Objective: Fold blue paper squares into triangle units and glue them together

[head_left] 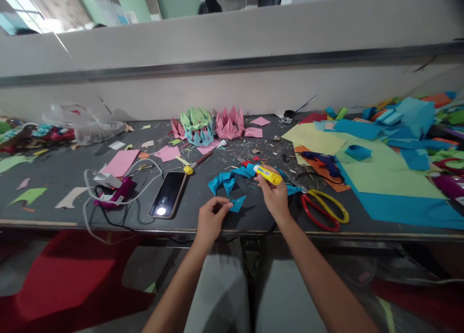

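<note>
Between the thumb and fingers of my left hand (212, 217) is a small folded blue paper piece (238, 204), held just above the dark table. My right hand (276, 197) is closed round a yellow glue stick (268, 175), its blue-and-white end pointing up and left. Beyond my hands, folded blue paper points (222, 182) lie in a curved row, partly hidden behind the glue stick and right hand. Scissors (322, 209) with red and yellow handles rest to the right of my right hand.
A phone (167, 195) and a purple power strip (115, 193) with white cables lie at left. Pink paper flowers (229, 123) and a green-and-blue one (196, 125) stand near the wall. Coloured paper sheets (391, 178) cover the right side, with a dark blue glue gun (322, 163).
</note>
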`<state>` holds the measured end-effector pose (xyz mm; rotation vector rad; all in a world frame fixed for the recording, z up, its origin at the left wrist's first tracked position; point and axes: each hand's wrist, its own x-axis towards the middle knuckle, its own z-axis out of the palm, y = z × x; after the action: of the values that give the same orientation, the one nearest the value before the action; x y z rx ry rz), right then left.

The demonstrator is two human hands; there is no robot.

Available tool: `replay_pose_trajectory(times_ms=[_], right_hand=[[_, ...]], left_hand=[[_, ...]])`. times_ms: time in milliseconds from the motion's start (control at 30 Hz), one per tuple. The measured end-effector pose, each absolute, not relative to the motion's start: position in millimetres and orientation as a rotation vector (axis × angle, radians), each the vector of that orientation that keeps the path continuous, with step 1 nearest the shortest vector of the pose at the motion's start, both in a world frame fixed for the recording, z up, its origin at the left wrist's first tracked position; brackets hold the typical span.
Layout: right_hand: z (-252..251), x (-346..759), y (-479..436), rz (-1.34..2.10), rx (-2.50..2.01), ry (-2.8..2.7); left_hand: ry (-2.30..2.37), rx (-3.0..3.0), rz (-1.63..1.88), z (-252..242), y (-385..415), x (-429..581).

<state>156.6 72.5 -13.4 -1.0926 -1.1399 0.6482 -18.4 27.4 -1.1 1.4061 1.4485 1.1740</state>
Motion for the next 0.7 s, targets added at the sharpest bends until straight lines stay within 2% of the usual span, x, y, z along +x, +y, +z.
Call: replay_pose_trajectory(times_ms=[267,500,700], right_hand=[[-15,154,67,0.827,-0.906,-1.339],[-14,147,65,0.939,-0.898,-1.578],[-15,148,66,0.997,-0.92,-1.566]], left_hand=[[1.384,1.19,1.244,3,27,-21],[1.357,1.364,1.24,2,25,-15],[1.347,1.475,1.267,0,23,-14]])
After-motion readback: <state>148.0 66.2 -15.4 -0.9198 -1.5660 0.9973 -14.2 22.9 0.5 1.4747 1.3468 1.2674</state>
